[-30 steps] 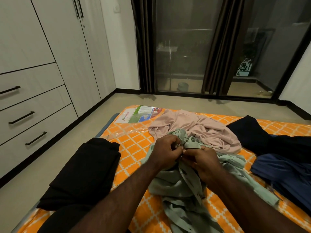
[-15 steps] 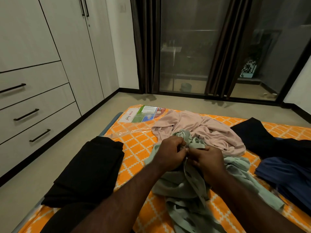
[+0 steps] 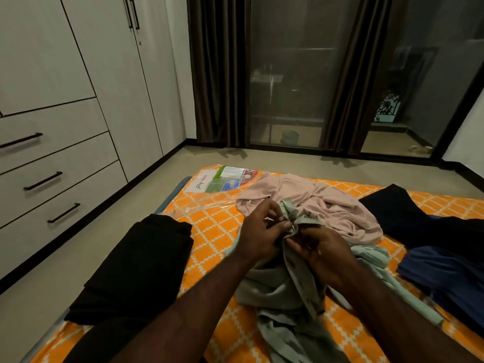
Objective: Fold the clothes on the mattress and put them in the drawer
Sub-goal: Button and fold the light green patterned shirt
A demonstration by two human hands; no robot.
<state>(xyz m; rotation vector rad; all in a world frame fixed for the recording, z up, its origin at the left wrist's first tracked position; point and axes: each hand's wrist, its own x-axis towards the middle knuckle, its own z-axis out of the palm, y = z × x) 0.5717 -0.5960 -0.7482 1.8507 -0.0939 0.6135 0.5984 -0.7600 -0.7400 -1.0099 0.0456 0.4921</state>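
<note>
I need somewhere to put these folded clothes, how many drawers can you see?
3, stacked in the wardrobe on the left, all closed: top drawer, middle drawer, bottom drawer. Others may be hidden beyond the frame's left edge.

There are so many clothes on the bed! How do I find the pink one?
Look at the orange mattress beside the white drawers. Near its far edge, just beyond the left hand and right hand pinching the green shirt, lies the pink cloth in a crumpled heap. It is the only pale pink one; its neighbours are green, black and dark blue.
</note>
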